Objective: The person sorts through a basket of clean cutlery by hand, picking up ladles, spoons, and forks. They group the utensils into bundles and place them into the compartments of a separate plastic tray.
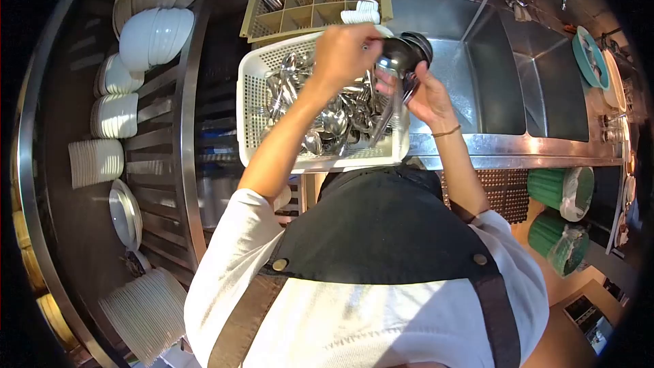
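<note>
Along the left-hand shelf, bowls point(117, 116) stand nested, probably to save room. Above loose cutlery point(334, 120) in the white basket point(320, 163), the left hand point(342, 53) is closed, its pinch blurred, beside dark ladles point(397, 56). The right hand point(430, 95) grips these from their right, seemingly keeping them bunched.

Bright, hard light; source out of view. Glare on steel sink point(446, 85); sunlit patches and shadow across white shirt point(368, 320). Hands blurred by motion. Fisheye curvature; edges dark, corners black.
</note>
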Demonstrator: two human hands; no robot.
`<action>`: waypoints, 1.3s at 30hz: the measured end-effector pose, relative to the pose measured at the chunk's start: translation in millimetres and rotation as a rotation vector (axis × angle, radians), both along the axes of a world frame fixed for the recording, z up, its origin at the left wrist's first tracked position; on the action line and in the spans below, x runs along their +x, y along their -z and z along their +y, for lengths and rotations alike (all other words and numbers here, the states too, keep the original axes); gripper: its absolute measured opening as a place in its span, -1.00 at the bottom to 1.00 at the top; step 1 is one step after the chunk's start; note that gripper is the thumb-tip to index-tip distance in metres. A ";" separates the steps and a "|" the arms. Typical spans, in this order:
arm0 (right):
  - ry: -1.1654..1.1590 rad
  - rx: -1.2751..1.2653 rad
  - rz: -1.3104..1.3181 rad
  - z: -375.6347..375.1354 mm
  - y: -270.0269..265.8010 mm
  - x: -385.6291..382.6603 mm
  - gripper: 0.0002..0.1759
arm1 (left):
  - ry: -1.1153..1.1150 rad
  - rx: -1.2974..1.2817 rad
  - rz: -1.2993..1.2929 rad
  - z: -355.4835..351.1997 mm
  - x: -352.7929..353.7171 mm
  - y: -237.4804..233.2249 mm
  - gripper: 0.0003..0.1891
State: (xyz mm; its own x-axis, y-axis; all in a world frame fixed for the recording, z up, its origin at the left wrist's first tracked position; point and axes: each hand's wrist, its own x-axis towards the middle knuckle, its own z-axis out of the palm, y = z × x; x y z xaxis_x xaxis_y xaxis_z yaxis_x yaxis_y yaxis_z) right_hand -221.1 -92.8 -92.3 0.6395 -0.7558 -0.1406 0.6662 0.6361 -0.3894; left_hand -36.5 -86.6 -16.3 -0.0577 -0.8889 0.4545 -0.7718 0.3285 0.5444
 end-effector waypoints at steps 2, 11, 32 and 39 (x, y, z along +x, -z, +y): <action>0.024 -0.011 0.104 4.4 12.5 2.1 -0.70 | 0.007 0.081 -0.005 8.3 -6.7 8.2 -0.81; 0.231 -0.565 0.926 23.3 -10.4 -48.3 -0.42 | 0.276 0.243 -0.423 89.0 23.7 135.9 -0.54; -0.056 0.431 -0.675 28.1 28.4 -56.0 -0.69 | -0.254 0.245 0.242 79.5 155.6 66.9 -0.76; -0.236 0.373 -0.565 32.9 41.4 -28.1 -0.64 | -0.606 0.576 0.188 184.5 188.6 111.1 -0.87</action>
State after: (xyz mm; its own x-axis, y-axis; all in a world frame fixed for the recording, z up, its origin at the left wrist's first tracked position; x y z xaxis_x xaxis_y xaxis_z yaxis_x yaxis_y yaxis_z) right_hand -249.2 -59.9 -133.6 0.8312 -0.5547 0.0378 0.5302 0.8113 0.2463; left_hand 152.0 97.9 -127.4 0.5326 -0.8373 -0.1232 -0.6052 -0.4786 0.6361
